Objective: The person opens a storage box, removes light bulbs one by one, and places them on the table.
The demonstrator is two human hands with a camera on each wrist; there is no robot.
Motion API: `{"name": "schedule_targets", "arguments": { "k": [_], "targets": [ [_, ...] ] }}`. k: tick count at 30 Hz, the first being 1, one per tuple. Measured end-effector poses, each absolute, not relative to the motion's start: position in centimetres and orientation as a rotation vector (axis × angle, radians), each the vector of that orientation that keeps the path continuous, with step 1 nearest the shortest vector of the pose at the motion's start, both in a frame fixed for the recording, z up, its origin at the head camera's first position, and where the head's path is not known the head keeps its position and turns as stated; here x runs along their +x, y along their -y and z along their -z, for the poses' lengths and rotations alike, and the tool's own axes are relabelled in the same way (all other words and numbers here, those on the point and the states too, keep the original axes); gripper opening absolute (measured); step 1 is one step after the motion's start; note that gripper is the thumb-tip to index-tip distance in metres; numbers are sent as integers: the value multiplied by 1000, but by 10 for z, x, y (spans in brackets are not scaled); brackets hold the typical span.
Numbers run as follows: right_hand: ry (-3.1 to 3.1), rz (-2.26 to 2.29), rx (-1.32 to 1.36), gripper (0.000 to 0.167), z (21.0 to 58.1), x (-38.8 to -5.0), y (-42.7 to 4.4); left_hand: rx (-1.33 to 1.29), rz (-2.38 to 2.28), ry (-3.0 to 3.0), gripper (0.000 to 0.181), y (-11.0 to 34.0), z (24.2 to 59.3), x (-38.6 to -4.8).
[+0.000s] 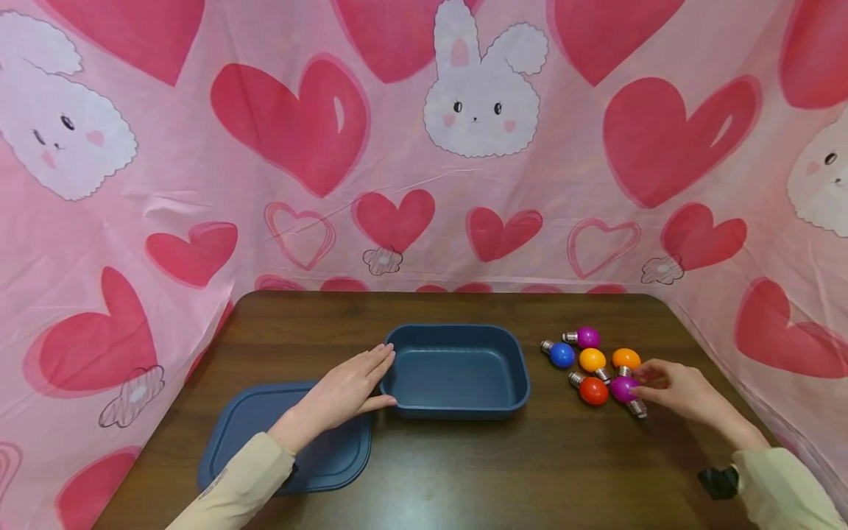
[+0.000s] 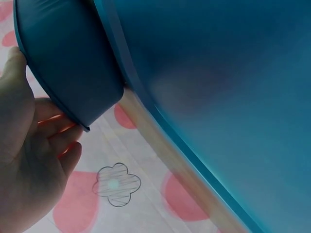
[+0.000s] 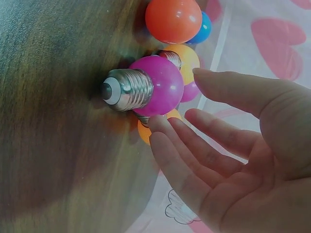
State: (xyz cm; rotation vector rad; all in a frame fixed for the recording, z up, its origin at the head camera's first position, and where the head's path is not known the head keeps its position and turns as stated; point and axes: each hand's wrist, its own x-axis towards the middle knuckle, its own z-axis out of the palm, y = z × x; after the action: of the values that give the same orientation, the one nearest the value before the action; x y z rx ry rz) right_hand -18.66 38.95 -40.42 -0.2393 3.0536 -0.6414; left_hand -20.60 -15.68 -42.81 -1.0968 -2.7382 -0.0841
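A dark blue rectangular box point(image 1: 452, 377) stands at the middle of the table, its inside bare. My left hand point(image 1: 351, 383) rests at its left end, with fairly straight fingers and thumb touching the rim; the left wrist view shows the hand point(image 2: 29, 141) along the box's outer side point(image 2: 68, 58). On the right, my right hand point(image 1: 682, 390) reaches to a purple light bulb point(image 1: 623, 389) with a silver screw base. In the right wrist view the thumb and fingers are spread beside that purple bulb point(image 3: 160, 85), not closed round it.
Around the purple bulb lie a red bulb point(image 1: 593, 391), an orange bulb point(image 1: 626, 358), a yellow-orange bulb point(image 1: 592, 360), a blue bulb point(image 1: 562, 355) and another purple bulb point(image 1: 587, 337). A flat blue lid point(image 1: 331, 456) lies left of the box, partly under my left forearm. A patterned cloth point(image 1: 464, 199) hangs behind the table.
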Motion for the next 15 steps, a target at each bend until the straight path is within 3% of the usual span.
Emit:
{"name": "schedule_targets", "arguments": {
  "k": [15],
  "targets": [
    [-3088,678,-342,29,389,-197,-349,-1052,420,2877,78,159,421,-215]
  ]
}}
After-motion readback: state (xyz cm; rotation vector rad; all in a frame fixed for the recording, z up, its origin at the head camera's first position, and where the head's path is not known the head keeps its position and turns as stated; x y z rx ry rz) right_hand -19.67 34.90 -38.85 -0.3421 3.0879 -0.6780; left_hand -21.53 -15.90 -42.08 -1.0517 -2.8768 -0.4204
